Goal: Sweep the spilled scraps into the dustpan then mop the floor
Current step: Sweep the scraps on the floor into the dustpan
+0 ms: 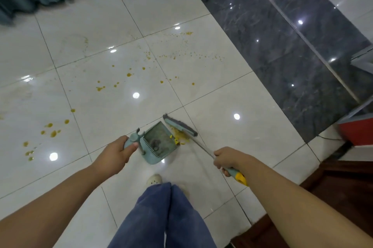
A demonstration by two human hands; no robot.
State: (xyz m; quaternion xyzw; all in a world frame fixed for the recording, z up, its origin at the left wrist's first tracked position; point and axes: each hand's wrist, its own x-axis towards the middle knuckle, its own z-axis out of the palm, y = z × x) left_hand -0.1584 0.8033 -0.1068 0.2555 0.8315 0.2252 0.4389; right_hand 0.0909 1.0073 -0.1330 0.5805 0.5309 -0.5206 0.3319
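Left hand (pixel 116 151) grips dustpan (pixel 156 136); right hand (pixel 224 159) grips broom (pixel 179 125).

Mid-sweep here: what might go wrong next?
1. The scraps sit at the dustpan's edge, against the broom; a skewed push may send them past it.
2. Yellow spots lie left of the shoe; a step there may smear them or cause a slip.

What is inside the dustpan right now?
Inside the dustpan: a dark clump of debris near the comb teeth. Yellow scraps sit at its open lip, against the broom head. Anything beneath the teeth is hidden.
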